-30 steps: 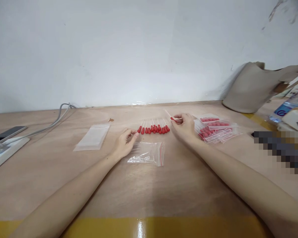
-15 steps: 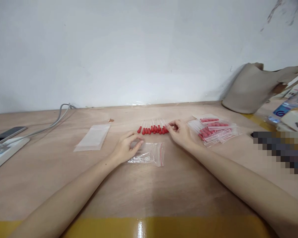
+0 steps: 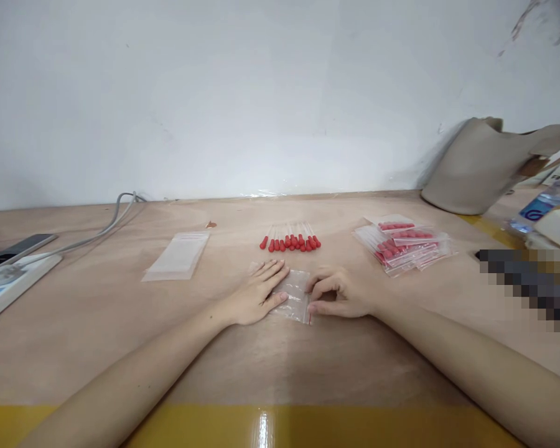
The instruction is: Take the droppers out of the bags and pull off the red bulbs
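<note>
A clear zip bag (image 3: 293, 297) lies flat on the table in front of me. My left hand (image 3: 261, 292) rests on its left part, fingers stretched out and pressed flat. At the bag's right end, by the red zip line, my right hand (image 3: 333, 292) has its thumb and curled fingers closed on the edge. Just beyond the bag, several clear droppers (image 3: 298, 242) with red bulbs lie side by side, bulbs toward me. Both hands are apart from them.
A stack of flat bags (image 3: 177, 256) lies to the left. Filled bags with red-bulbed droppers (image 3: 404, 246) are piled on the right. Farther out are a power strip (image 3: 28, 280), a phone (image 3: 25, 246), a cable (image 3: 107, 227), a grey-beige bag (image 3: 466, 168) and a plastic bottle (image 3: 536, 211).
My right hand has left the droppers and come down to the zip bag's right end. My left hand has flattened onto the bag, moving slightly right.
</note>
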The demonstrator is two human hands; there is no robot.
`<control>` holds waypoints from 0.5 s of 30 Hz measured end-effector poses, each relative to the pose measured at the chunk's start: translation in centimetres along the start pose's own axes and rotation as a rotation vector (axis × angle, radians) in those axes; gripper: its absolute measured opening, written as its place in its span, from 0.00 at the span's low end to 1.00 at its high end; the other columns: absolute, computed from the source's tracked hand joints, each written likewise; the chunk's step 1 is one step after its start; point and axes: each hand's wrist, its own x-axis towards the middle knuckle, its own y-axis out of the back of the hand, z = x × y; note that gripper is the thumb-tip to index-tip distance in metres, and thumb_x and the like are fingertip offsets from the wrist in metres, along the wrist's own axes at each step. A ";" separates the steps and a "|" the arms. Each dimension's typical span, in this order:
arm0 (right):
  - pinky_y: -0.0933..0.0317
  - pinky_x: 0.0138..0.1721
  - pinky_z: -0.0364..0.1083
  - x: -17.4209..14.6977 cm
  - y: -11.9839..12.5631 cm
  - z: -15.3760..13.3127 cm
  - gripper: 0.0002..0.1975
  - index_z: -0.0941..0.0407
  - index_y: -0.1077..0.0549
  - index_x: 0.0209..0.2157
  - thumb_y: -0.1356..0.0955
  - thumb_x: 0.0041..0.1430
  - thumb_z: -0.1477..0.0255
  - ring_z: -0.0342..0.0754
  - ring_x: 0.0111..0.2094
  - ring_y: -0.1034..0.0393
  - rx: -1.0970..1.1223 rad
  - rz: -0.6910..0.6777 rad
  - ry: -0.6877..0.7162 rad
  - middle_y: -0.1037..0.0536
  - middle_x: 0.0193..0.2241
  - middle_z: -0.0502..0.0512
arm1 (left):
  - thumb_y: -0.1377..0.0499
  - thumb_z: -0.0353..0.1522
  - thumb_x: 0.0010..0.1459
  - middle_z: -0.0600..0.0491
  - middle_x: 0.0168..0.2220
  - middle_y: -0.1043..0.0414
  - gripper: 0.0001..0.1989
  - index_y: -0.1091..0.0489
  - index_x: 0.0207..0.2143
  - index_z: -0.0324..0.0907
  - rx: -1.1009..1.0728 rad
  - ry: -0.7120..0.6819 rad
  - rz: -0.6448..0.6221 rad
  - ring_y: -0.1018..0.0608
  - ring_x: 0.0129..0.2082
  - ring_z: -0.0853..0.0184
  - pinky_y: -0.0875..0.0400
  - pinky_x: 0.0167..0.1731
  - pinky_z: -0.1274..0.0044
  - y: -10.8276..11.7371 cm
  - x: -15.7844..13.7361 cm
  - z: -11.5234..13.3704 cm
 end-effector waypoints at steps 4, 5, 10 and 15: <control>0.37 0.32 0.43 0.2 0.9 0.2 0.12 0.56 0.27 0.28 0.37 0.57 0.66 0.42 0.29 0.32 -0.032 0.083 -0.185 0.25 0.29 0.52 | 0.53 0.44 0.59 0.47 0.58 0.45 0.25 0.42 0.56 0.44 -0.128 0.082 0.099 0.40 0.58 0.61 0.44 0.55 0.68 0.3 0.3 0.1; 0.37 0.33 0.44 0.4 1.2 0.4 0.11 0.56 0.27 0.29 0.38 0.57 0.67 0.44 0.30 0.32 -0.124 0.151 -0.231 0.25 0.29 0.52 | 0.53 0.43 0.60 0.47 0.55 0.39 0.22 0.39 0.53 0.44 -0.167 0.113 0.147 0.35 0.54 0.63 0.39 0.51 0.70 0.4 0.5 0.0; 0.45 0.41 0.60 0.2 3.6 3.1 0.09 0.58 0.27 0.32 0.38 0.54 0.75 0.60 0.42 0.37 -0.904 0.484 -0.539 0.27 0.36 0.65 | 0.46 0.40 0.54 0.51 0.39 0.30 0.14 0.31 0.40 0.43 -0.176 0.214 0.255 0.27 0.35 0.66 0.32 0.36 0.74 1.0 1.4 -1.6; 0.47 0.35 0.63 -2.1 6.1 6.6 0.13 0.61 0.28 0.34 0.42 0.56 0.76 0.65 0.44 0.39 -1.168 0.594 -0.923 0.30 0.38 0.72 | 0.41 0.42 0.47 0.56 0.24 0.33 0.12 0.32 0.27 0.41 -0.247 0.323 0.061 0.32 0.24 0.70 0.38 0.23 0.80 2.7 1.3 -2.6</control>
